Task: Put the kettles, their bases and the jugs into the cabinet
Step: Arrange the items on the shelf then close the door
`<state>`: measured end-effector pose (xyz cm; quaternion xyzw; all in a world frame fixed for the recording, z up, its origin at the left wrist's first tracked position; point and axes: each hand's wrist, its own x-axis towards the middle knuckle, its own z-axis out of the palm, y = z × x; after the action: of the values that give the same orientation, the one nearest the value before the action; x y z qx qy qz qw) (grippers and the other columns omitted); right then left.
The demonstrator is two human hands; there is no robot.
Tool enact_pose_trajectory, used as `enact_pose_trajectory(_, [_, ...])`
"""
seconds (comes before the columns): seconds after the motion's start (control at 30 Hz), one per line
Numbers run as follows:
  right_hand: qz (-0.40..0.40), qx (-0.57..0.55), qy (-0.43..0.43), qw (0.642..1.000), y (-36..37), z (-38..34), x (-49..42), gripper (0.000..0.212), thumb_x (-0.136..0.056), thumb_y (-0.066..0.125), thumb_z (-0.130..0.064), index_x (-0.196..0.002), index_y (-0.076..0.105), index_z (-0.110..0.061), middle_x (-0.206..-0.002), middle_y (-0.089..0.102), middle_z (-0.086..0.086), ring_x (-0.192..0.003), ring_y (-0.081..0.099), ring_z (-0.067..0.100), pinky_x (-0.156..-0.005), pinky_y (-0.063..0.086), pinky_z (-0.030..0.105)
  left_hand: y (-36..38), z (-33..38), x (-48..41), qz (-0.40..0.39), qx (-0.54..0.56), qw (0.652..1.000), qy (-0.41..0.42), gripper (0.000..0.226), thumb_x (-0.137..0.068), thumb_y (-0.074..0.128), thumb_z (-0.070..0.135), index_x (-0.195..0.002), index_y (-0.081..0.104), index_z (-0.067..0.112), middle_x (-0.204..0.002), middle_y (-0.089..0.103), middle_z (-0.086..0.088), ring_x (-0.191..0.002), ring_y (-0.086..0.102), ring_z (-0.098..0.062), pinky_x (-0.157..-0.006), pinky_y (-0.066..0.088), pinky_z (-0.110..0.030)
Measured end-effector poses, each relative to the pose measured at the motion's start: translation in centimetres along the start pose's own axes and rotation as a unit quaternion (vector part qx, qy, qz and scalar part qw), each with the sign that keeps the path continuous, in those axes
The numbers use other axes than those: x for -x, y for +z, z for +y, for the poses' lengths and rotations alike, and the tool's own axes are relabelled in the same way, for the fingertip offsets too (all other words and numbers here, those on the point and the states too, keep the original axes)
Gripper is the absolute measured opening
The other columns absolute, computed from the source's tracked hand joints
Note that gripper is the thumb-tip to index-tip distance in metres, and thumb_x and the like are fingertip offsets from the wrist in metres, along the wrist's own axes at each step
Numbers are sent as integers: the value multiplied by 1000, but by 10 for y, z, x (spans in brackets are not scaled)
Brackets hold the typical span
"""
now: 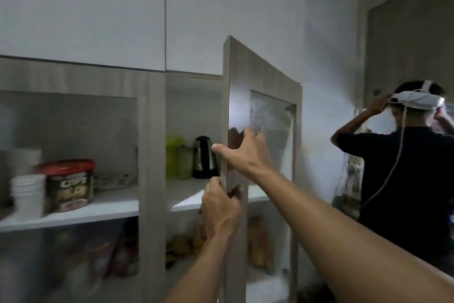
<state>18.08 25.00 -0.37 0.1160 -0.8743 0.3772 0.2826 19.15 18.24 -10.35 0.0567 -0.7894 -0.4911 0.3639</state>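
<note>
Both forearms reach up to the open cabinet door: the left hand has its grip closed on the door's edge, the right hand clasps it higher. Inside, on the shelf, a steel kettle stands just beside a green jug.

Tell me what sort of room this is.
Probably a kitchen or pantry corner. A wood-grain cabinet with a glass-paned door holds a steel kettle beside green jugs; stacked white cups and a snack tub share the neighbouring shelf.
</note>
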Motion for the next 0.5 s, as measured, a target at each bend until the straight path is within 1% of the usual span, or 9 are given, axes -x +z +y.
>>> enact_pose_trajectory(0.07, [-25, -7, -17, 1000, 27, -10, -21, 75, -67, 66, -73, -116, 52, -17, -130, 47, 14, -111, 56, 36, -92, 53, 46, -12, -13, -27, 23, -33, 999, -24, 22, -85, 69, 27, -93, 59, 10, -96, 67, -11, -91, 62, -30, -68, 38, -29])
enact_pose_trajectory(0.13, [-58, -11, -27, 998, 51, -15, -42, 69, -69, 68, -72, -108, 50, -19, -131, 44, 14, -115, 52, 36, -90, 51, 44, -17, -23, -51, 39, -44, 997, -58, 26, -84, 72, 28, -100, 63, 10, -100, 70, -10, -95, 65, -29, -74, 48, -31])
enact_pose_trajectory(0.2, [-84, -18, -36, 996, 71, -16, -62, 66, -69, 71, -71, -103, 48, -19, -130, 41, 12, -121, 45, 37, -86, 45, 42, -17, -32, -73, 54, -42, 993, -93, 30, -83, 74, 29, -106, 64, 12, -103, 71, -9, -96, 66, -28, -80, 55, -34])
enact_pose_trajectory(0.23, [-93, -26, -36, 995, 81, -17, -72, 66, -68, 71, -72, -102, 48, -20, -130, 41, 11, -123, 41, 37, -84, 42, 42, -17, -38, -84, 60, -45, 992, -104, 32, -83, 74, 30, -108, 64, 13, -105, 72, -9, -96, 67, -27, -80, 55, -35])
enact_pose_trajectory(0.27, [-97, -36, -31, 994, 92, -19, -82, 66, -67, 72, -72, -100, 48, -21, -130, 40, 11, -125, 39, 37, -85, 41, 42, -17, -44, -95, 62, -49, 991, -111, 33, -83, 74, 30, -109, 64, 13, -105, 72, -9, -95, 67, -26, -78, 55, -34])
enact_pose_trajectory(0.33, [-95, -37, -23, 995, 112, -24, -98, 67, -64, 73, -73, -101, 48, -22, -133, 39, 11, -127, 38, 39, -92, 44, 47, -18, -56, -117, 58, -59, 990, -117, 33, -85, 72, 27, -113, 62, 12, -108, 70, -8, -91, 65, -21, -71, 51, -30])
enact_pose_trajectory(0.4, [-90, -33, -13, 995, 133, -28, -112, 69, -64, 74, -72, -105, 48, -23, -134, 39, 12, -124, 39, 38, -95, 46, 50, -18, -68, -138, 57, -62, 989, -122, 31, -90, 67, 21, -119, 60, 12, -112, 68, -8, -92, 63, -18, -67, 46, -23])
enact_pose_trajectory(0.5, [-73, -30, -9, 997, 160, -36, -131, 69, -65, 74, -71, -108, 49, -23, -133, 38, 13, -122, 39, 37, -97, 41, 52, -20, -84, -169, 53, -69, 989, -119, 30, -92, 64, 18, -121, 60, 12, -114, 68, -8, -91, 61, -18, -65, 42, -19])
